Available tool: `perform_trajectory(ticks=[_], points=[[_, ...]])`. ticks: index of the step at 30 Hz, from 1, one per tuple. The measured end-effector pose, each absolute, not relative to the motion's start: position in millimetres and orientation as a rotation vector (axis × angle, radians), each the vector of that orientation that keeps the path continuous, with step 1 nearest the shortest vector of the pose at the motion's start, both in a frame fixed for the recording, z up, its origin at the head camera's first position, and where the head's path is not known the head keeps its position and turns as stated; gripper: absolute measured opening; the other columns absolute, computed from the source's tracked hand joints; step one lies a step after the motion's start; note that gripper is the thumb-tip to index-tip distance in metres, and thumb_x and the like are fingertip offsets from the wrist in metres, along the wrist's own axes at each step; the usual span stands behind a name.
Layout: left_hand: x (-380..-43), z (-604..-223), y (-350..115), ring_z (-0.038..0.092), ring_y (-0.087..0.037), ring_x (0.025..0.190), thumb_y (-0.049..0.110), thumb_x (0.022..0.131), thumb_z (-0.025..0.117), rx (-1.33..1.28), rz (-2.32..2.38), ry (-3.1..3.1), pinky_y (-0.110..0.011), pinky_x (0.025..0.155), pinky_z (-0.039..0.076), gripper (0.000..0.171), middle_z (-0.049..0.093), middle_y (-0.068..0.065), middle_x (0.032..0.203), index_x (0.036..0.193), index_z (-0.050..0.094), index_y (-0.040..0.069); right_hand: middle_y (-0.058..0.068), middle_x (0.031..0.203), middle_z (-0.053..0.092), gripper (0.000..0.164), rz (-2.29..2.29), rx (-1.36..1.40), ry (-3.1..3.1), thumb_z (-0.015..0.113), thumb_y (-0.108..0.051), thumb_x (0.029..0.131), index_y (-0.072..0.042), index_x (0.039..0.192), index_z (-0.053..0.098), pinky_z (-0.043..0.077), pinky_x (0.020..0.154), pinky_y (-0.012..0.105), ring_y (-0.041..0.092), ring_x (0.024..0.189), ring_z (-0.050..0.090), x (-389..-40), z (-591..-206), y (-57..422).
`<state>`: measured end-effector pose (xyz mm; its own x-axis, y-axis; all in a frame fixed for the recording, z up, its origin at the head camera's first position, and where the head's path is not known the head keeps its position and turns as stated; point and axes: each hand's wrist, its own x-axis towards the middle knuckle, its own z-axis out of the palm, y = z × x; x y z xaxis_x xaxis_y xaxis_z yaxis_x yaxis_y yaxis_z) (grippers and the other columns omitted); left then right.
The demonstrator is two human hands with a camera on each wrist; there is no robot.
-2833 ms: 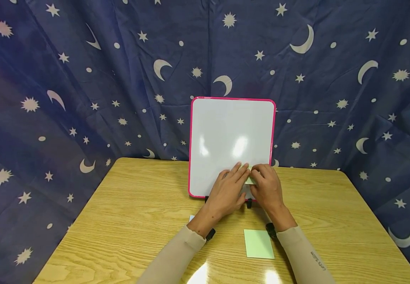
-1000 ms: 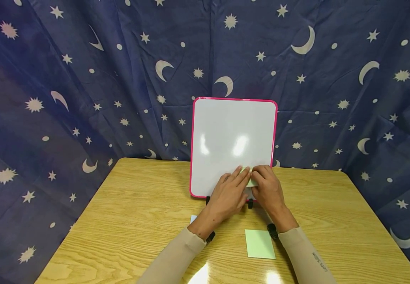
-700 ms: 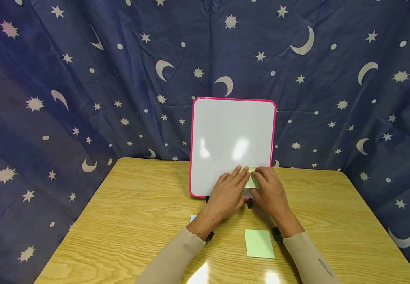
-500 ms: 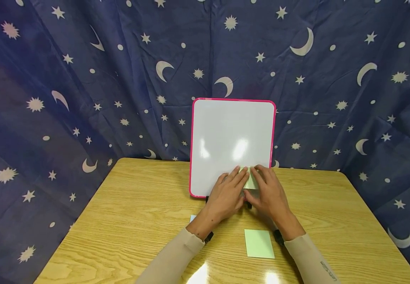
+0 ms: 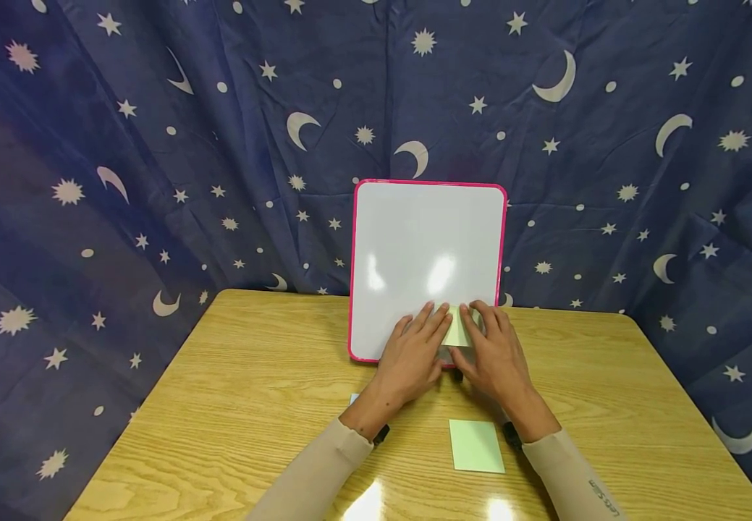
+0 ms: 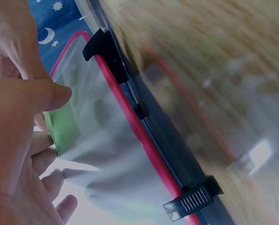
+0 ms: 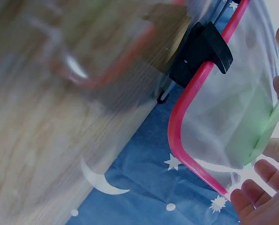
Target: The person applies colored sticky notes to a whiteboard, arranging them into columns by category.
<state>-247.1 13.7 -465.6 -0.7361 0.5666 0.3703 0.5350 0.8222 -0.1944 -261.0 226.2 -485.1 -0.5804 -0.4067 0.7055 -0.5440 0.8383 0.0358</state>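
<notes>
A pale green sticky note (image 5: 457, 329) lies against the lower right of a white board (image 5: 415, 239) with a pink frame. My left hand (image 5: 408, 354) rests its extended fingers on the board at the note's left edge. On the other side, my right hand (image 5: 496, 358) touches the note's right part with outstretched fingers, its thumb low near the board's bottom edge. Neither hand pinches anything. In the left wrist view the note (image 6: 64, 126) shows behind the thumb. The right wrist view has the note (image 7: 269, 133) with its lower edge standing slightly off the board.
A second green sticky note (image 5: 476, 446) lies on the wooden table (image 5: 271, 376) near my right wrist. A light blue paper (image 5: 353, 398) is mostly hidden under my left forearm. Black stand clips (image 6: 191, 204) hold the board's lower edge. A starry blue curtain (image 5: 252, 145) hangs behind.
My right fingers, curled and pinching at the note earlier, have straightened onto it, and the thumb has come away. The left hand has slid slightly left, uncovering more of the note.
</notes>
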Motion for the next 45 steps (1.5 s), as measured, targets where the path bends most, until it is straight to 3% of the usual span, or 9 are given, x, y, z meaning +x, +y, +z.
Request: perform_trajectory(ticks=[12,23,35,45], points=[[-247,-465,8,0.020,-0.021,0.163,0.047,0.100,0.070,-0.821,0.095,-2.588,-0.045,0.125,0.031,0.085,0.023,0.002,0.176,0.168,0.032,0.015,0.028,0.144,0.052,0.076,0.233,0.611,-2.319,0.073,-0.037,0.090,0.010,0.147,0.057,0.043,0.109,0.061,0.050,0.130,0.047,-252,-488,238],[-243,-463,1,0.018,-0.020,0.163,0.044,0.103,0.066,-0.830,0.102,-2.610,-0.044,0.125,0.030,0.081,0.023,0.001,0.176,0.169,0.030,0.015,0.027,0.148,0.049,0.078,0.254,0.558,-2.389,0.081,-0.036,0.087,0.003,0.150,0.055,0.044,0.106,0.065,0.052,0.130,0.046,-237,-488,254],[-231,-461,-13,0.026,-0.021,0.161,0.040,0.101,0.069,-0.873,-0.009,-2.555,-0.044,0.122,0.034,0.078,0.032,-0.001,0.173,0.166,0.037,0.011,0.023,0.133,0.059,0.063,0.346,0.661,-2.363,0.083,-0.027,0.084,0.003,0.136,0.066,0.045,0.101,0.062,0.045,0.123,0.050,-217,-486,263],[-211,-459,-23,0.028,-0.019,0.160,0.039,0.103,0.066,-0.934,-0.083,-2.625,-0.043,0.123,0.033,0.071,0.038,0.000,0.170,0.164,0.042,0.012,0.015,0.127,0.064,0.054,0.394,0.804,-2.404,0.082,-0.035,0.085,-0.002,0.126,0.073,0.045,0.105,0.056,0.038,0.123,0.055,-202,-485,261]])
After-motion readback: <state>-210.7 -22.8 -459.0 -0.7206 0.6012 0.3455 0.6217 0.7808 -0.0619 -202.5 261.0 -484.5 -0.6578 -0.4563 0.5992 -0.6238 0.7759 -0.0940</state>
